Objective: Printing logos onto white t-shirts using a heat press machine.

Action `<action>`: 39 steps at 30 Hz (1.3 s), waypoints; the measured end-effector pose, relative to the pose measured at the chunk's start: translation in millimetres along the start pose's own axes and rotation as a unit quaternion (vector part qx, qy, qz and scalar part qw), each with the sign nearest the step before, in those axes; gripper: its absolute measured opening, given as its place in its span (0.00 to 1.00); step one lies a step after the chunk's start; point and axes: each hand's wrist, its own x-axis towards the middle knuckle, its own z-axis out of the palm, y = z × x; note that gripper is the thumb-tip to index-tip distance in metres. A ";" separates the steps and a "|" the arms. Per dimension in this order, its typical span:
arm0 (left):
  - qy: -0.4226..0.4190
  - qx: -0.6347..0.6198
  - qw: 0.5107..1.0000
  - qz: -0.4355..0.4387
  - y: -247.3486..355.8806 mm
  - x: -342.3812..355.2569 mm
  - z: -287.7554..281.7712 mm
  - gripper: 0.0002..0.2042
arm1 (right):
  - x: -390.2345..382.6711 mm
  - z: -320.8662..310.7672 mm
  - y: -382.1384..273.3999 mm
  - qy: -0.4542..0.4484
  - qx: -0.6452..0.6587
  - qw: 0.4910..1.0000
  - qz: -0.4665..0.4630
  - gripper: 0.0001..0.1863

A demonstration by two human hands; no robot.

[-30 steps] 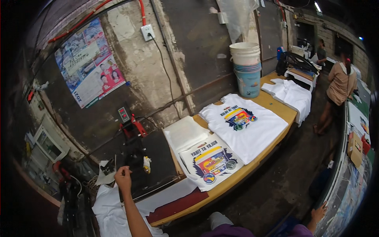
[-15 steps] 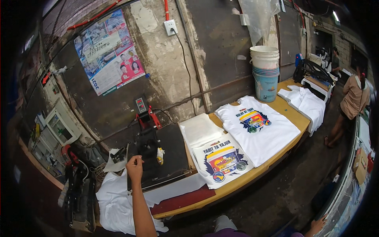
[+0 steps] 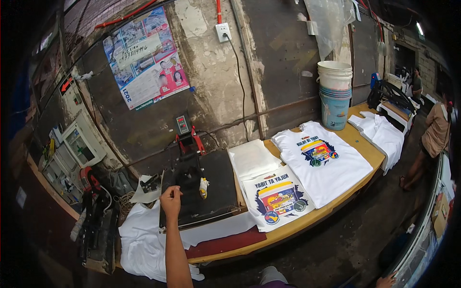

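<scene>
My left hand (image 3: 170, 200) is closed in front of a black flat heat press (image 3: 206, 185), at its left front side. Whatever its curled fingers hold, if anything, is hidden. On top of the press sits a small white-and-yellow wrapped piece (image 3: 204, 187); red arms (image 3: 192, 143) and a control box (image 3: 182, 125) stand behind. Below the press lies a white cloth (image 3: 139, 240), partly behind my forearm. My right hand (image 3: 386, 280) shows only in part at the lower right, fingers stretched out at the edge of another counter.
Right of the press are printed transfer sheets (image 3: 278, 199) with mirrored lettering, blank sheets (image 3: 253, 158) and a printed white T-shirt (image 3: 331, 165) on the yellow table (image 3: 362, 141). Stacked buckets (image 3: 334, 96) stand behind. More white shirts (image 3: 379, 132) lie farther right. A person (image 3: 434, 129) stands beyond.
The view has shifted, so the scene sits slightly to the right. My left hand remains at the press. Less of my right hand shows at the lower edge.
</scene>
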 end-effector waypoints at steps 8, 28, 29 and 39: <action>0.010 0.000 1.000 0.016 -8.0 0.2 0.6 0.07 | 5.4 32.8 -2.4 0.055 -0.002 0.998 -0.007 0.47; 0.025 -0.003 0.999 0.026 -7.0 -1.5 3.4 0.07 | 3.1 11.5 2.3 -0.031 0.084 0.996 0.015 0.42; 0.026 -0.007 0.999 0.025 -6.5 -2.0 2.4 0.07 | 5.3 18.5 0.4 -0.023 0.077 0.997 0.011 0.42; 0.021 -0.016 1.000 0.011 -7.6 -1.8 1.4 0.07 | -3.2 -20.5 0.4 -0.036 0.104 0.994 -0.005 0.41</action>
